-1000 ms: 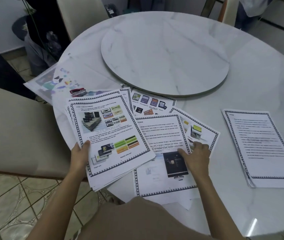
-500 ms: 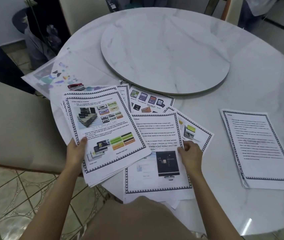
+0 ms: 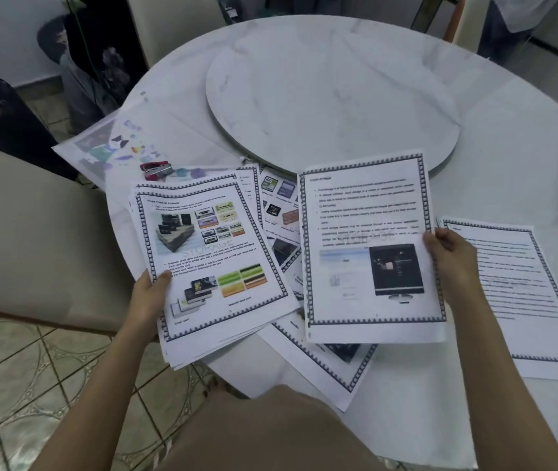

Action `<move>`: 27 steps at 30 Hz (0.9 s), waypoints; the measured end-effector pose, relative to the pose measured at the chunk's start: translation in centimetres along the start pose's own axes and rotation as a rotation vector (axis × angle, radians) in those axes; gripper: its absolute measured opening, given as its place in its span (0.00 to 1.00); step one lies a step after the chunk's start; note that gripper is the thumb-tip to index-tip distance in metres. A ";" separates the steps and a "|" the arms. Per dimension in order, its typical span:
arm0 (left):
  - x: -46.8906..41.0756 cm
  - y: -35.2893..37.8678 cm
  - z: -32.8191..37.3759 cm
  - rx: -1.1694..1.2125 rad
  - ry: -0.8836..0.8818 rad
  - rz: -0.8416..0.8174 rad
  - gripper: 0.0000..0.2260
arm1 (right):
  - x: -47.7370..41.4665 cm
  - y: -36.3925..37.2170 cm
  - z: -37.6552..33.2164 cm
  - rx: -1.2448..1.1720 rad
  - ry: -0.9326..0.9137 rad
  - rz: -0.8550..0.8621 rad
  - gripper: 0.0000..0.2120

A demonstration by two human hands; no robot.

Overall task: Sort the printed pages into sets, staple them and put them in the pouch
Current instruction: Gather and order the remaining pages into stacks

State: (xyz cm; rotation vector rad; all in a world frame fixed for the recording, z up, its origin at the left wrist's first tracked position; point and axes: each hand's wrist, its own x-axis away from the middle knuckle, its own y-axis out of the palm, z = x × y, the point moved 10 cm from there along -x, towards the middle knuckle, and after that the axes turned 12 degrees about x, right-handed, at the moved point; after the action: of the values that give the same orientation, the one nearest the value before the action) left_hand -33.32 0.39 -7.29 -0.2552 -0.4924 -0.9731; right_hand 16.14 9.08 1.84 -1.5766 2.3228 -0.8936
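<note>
— What has changed since a second ago?

— The right hand (image 3: 449,258) had been pressing flat on the page with the dark monitor picture (image 3: 369,253) as it lay on the worktop (image 3: 474,113). Now it pinches that page by its right edge, raised clear of the spread pages (image 3: 281,232) beneath.

— And the other hand?

— The left hand (image 3: 150,294) still grips the thick stack of pages (image 3: 209,256) at its lower-left edge, thumb on top; the stack hangs partly over the worktop's rim, much as before.

— Where is everything else?

— Just right of the right hand lies the text-only set (image 3: 522,294), unmoved. Beyond the left hand's stack sits a red stapler (image 3: 155,169), and past that what looks like the clear pouch (image 3: 107,144) with coloured shapes, though it is blurred. The round turntable (image 3: 331,107) lies beyond the lifted page.
</note>
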 end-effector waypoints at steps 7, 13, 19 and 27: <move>0.7 1.2 -0.2 -0.043 -0.007 -0.109 0.12 | -0.1 5.0 -2.3 -0.052 -0.003 -0.104 0.11; 1.5 1.9 -0.2 -0.020 -0.046 -0.155 0.23 | 3.9 14.7 -2.7 0.018 -0.029 -0.274 0.10; 1.7 2.5 0.5 -0.034 0.004 -0.172 0.17 | 7.0 20.8 -3.8 0.085 -0.034 -0.355 0.11; 0.6 2.4 -0.2 -0.067 0.030 -0.182 0.15 | 5.6 17.6 -4.1 0.122 -0.104 -0.292 0.09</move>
State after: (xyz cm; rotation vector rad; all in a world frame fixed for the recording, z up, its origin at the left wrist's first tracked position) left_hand -30.97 1.17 -7.08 -0.2593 -0.4618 -1.1703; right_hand -1.75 9.98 -4.12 -1.8912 1.9606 -0.9669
